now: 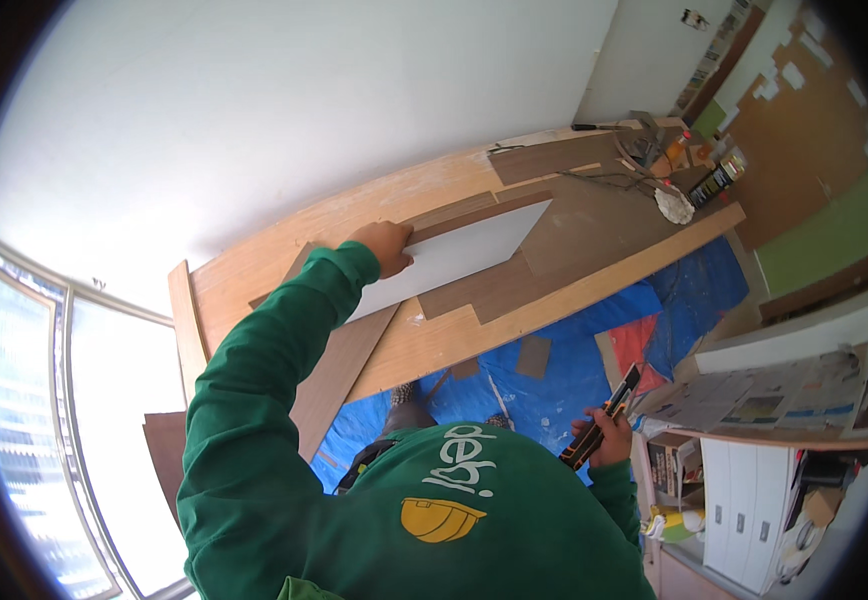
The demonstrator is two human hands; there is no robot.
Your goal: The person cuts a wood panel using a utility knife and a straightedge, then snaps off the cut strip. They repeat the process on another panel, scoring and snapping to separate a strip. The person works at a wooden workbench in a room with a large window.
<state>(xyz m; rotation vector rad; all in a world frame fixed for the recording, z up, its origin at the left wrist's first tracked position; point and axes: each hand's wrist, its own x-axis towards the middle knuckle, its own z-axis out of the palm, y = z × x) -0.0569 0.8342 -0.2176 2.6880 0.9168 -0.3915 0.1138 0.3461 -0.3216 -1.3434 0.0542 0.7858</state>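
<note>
My left hand [382, 247], in a green sleeve, has its fingers curled over the upper edge of a panel with a white face [459, 250], which rests on brown planks [469, 302] on a long light wooden worktop [374, 372]. My right hand [608, 436] grips an orange and black utility knife [614, 405] low at the right, beside my body and apart from the panel. A longer brown plank [336, 385] slants down from the worktop beside my left forearm.
Tools and cables [642, 150], an orange bottle [672, 150] and a dark can [714, 183] lie at the worktop's right end. Blue sheeting [599, 300] with offcuts covers the floor. A white wall [284, 120] stands behind, a window [109, 420] left, a cluttered cabinet [739, 510] lower right.
</note>
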